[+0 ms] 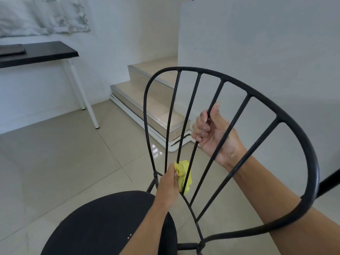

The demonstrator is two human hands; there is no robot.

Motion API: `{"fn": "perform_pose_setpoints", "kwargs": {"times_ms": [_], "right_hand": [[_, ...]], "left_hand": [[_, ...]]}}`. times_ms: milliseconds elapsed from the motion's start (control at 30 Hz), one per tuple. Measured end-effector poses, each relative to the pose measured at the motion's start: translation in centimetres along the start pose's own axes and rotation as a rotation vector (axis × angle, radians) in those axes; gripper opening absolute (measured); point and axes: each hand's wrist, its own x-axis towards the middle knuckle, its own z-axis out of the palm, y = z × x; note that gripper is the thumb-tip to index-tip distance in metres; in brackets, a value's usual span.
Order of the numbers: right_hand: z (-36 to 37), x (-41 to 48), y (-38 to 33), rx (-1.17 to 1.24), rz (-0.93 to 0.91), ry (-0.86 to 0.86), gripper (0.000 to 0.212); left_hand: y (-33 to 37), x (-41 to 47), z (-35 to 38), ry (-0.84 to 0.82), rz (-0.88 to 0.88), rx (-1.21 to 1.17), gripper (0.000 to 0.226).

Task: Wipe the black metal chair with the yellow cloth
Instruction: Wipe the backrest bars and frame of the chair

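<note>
The black metal chair (287,115) fills the lower right, its hooped back tilted toward me with several thin spindles and a round black seat at the bottom. My left hand (168,184) reaches over the seat and pinches the yellow cloth (184,174) around the low end of a spindle on the left side of the back. My right hand (211,128) comes in from behind the back and is closed around a middle spindle about halfway up. The right forearm crosses behind two further spindles.
A black-topped table with white legs (39,53) stands at the left against the wall. Tiled steps (147,100) rise behind the chair, with a white wall at the right. Glossy beige floor tiles (64,162) spread around the chair.
</note>
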Motion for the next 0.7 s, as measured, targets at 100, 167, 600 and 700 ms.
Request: {"fn": "perform_pose_setpoints", "kwargs": {"times_ms": [100,167,600,700], "right_hand": [[-0.3,0.3,0.0,0.002,0.007,-0.007,0.044],[-0.5,0.3,-0.1,0.009,0.013,-0.011,0.045],[-0.3,0.2,0.1,0.006,0.011,-0.006,0.045],[-0.2,0.1,-0.1,0.006,0.003,-0.002,0.045]], "left_hand": [[-0.1,0.3,-0.2,-0.009,-0.017,0.031,0.019],[0.0,0.5,-0.5,-0.032,-0.007,0.067,0.021],[3.9,2.4,-2.5,0.044,0.032,0.047,0.020],[7.5,3.7,-4.2,0.088,0.129,0.039,0.018]]}}
